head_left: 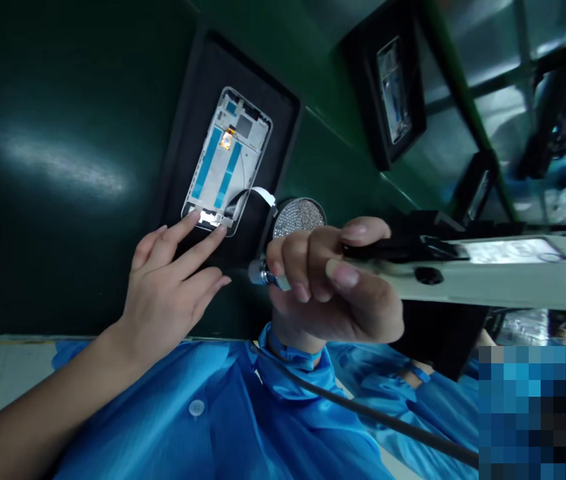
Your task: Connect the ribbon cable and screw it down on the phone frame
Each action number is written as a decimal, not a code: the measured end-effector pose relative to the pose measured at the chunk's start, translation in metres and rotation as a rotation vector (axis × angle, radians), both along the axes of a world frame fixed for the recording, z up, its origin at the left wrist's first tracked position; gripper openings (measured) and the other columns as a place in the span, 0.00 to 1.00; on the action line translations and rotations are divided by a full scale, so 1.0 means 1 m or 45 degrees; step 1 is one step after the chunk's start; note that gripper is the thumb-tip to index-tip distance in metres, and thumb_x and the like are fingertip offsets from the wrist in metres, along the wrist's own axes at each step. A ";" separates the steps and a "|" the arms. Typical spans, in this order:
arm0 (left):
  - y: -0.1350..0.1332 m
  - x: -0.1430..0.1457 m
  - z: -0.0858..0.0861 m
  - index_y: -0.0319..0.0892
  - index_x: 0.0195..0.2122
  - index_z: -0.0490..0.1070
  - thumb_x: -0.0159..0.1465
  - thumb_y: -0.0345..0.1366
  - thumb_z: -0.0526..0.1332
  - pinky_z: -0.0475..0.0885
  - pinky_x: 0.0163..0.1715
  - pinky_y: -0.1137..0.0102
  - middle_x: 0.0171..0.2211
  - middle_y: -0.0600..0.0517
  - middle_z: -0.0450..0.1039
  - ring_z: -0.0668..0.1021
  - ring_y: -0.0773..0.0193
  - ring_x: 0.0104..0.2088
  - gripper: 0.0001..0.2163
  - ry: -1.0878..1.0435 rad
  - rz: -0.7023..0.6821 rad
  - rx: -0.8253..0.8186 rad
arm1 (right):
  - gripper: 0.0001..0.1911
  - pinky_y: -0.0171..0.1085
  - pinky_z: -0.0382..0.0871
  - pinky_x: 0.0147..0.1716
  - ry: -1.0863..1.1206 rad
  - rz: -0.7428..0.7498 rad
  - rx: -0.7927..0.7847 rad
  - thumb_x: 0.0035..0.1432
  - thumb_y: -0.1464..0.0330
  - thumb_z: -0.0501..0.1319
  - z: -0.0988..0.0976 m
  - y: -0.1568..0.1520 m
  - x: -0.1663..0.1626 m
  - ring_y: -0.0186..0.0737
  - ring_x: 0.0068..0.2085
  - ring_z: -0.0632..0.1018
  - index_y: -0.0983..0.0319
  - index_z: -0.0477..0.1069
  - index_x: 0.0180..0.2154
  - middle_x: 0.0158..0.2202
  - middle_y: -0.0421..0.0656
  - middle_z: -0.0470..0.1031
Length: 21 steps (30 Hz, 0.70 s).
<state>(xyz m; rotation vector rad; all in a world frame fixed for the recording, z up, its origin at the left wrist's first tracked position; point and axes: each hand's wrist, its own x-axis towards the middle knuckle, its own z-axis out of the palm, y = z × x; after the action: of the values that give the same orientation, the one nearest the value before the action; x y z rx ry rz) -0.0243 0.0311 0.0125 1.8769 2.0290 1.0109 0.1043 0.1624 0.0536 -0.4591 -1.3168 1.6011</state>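
An opened phone body [223, 163] lies tilted in a black tray [283, 110]. Its inner side faces up, showing two blue strips, and a white flex cable [263, 195] curls off its lower right. My left hand [167, 287] has its fingers spread, with two fingertips resting on the lower end of the phone body. Over the tray's lower right, my right hand [333, 280] is closed around a pale, long-bodied tool with a black lever, which looks like an electric screwdriver [503, 273]. A metal end piece [259, 272] sticks out left of this hand. The tool's bit cannot be made out.
A round dish [300, 217] of small shiny pieces, probably screws, stands right of the tray. Another black tray [415, 127] with a phone body lies farther right. A dark cable [363, 407] crosses my blue garment. Another person's blue sleeve [387, 373] shows at right.
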 end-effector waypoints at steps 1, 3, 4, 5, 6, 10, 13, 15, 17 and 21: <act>0.000 0.000 -0.001 0.48 0.40 0.82 0.73 0.35 0.69 0.67 0.67 0.47 0.68 0.56 0.75 0.71 0.45 0.72 0.03 0.002 -0.001 0.003 | 0.13 0.37 0.65 0.17 -0.026 -0.068 0.013 0.59 0.66 0.66 0.003 0.003 0.004 0.33 0.13 0.56 0.50 0.80 0.46 0.15 0.26 0.49; 0.000 -0.001 -0.002 0.47 0.39 0.81 0.72 0.34 0.70 0.66 0.68 0.48 0.67 0.56 0.76 0.71 0.45 0.72 0.03 0.010 -0.001 0.011 | 0.11 0.37 0.63 0.17 -0.123 -0.235 0.021 0.56 0.66 0.66 0.011 0.012 0.014 0.33 0.13 0.53 0.49 0.80 0.42 0.15 0.27 0.47; 0.000 -0.002 -0.003 0.47 0.38 0.81 0.72 0.33 0.70 0.66 0.69 0.48 0.67 0.56 0.76 0.71 0.45 0.73 0.03 0.022 -0.006 0.008 | 0.10 0.37 0.63 0.17 -0.176 -0.321 0.021 0.53 0.66 0.66 0.015 0.017 0.020 0.33 0.13 0.53 0.49 0.80 0.39 0.14 0.27 0.47; 0.000 -0.002 -0.003 0.47 0.38 0.80 0.72 0.33 0.70 0.66 0.69 0.47 0.67 0.56 0.76 0.71 0.45 0.73 0.04 0.035 -0.012 0.004 | 0.09 0.37 0.63 0.18 -0.221 -0.410 0.016 0.51 0.67 0.66 0.018 0.022 0.026 0.32 0.13 0.52 0.49 0.79 0.37 0.15 0.27 0.46; 0.000 -0.003 -0.003 0.46 0.38 0.79 0.72 0.34 0.70 0.66 0.69 0.47 0.67 0.55 0.75 0.70 0.45 0.73 0.04 0.048 -0.023 -0.005 | 0.09 0.36 0.64 0.19 -0.258 -0.487 0.003 0.50 0.67 0.65 0.021 0.027 0.032 0.32 0.14 0.53 0.49 0.78 0.35 0.15 0.28 0.45; -0.001 -0.004 -0.001 0.47 0.39 0.77 0.72 0.37 0.70 0.66 0.69 0.44 0.68 0.54 0.75 0.69 0.43 0.74 0.04 0.073 -0.047 -0.069 | 0.11 0.32 0.64 0.21 -0.264 -0.639 -0.018 0.46 0.70 0.62 0.026 0.037 0.053 0.28 0.16 0.55 0.53 0.78 0.34 0.17 0.29 0.46; -0.002 -0.005 0.002 0.49 0.43 0.76 0.72 0.38 0.70 0.66 0.69 0.42 0.68 0.53 0.74 0.69 0.42 0.74 0.03 0.069 -0.057 -0.100 | 0.10 0.30 0.65 0.23 -0.191 -0.686 -0.064 0.49 0.72 0.60 0.025 0.037 0.061 0.26 0.17 0.60 0.53 0.75 0.35 0.19 0.30 0.50; -0.003 -0.007 0.003 0.49 0.50 0.76 0.72 0.41 0.70 0.66 0.69 0.41 0.69 0.51 0.73 0.68 0.40 0.75 0.09 0.086 -0.090 -0.116 | 0.08 0.32 0.67 0.26 -0.184 -0.707 -0.097 0.56 0.72 0.58 0.023 0.035 0.061 0.28 0.18 0.66 0.53 0.72 0.35 0.20 0.31 0.52; -0.005 -0.010 0.003 0.49 0.60 0.73 0.71 0.44 0.71 0.65 0.70 0.41 0.71 0.48 0.71 0.66 0.39 0.75 0.19 0.118 -0.135 -0.134 | 0.07 0.33 0.67 0.26 -0.209 -0.702 -0.052 0.58 0.70 0.57 0.022 0.034 0.060 0.29 0.18 0.66 0.53 0.71 0.36 0.21 0.31 0.51; -0.007 -0.013 0.001 0.46 0.75 0.60 0.71 0.51 0.71 0.62 0.72 0.42 0.73 0.45 0.67 0.64 0.37 0.76 0.37 0.196 -0.196 -0.126 | 0.10 0.33 0.66 0.24 -0.247 -0.612 0.111 0.50 0.71 0.61 0.018 0.037 0.054 0.28 0.16 0.57 0.53 0.73 0.36 0.19 0.29 0.47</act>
<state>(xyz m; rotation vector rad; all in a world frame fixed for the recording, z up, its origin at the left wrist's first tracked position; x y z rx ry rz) -0.0377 0.0238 0.0138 2.0773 1.9376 0.7348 0.1584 0.1991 0.0717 -0.8241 -1.2913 1.1168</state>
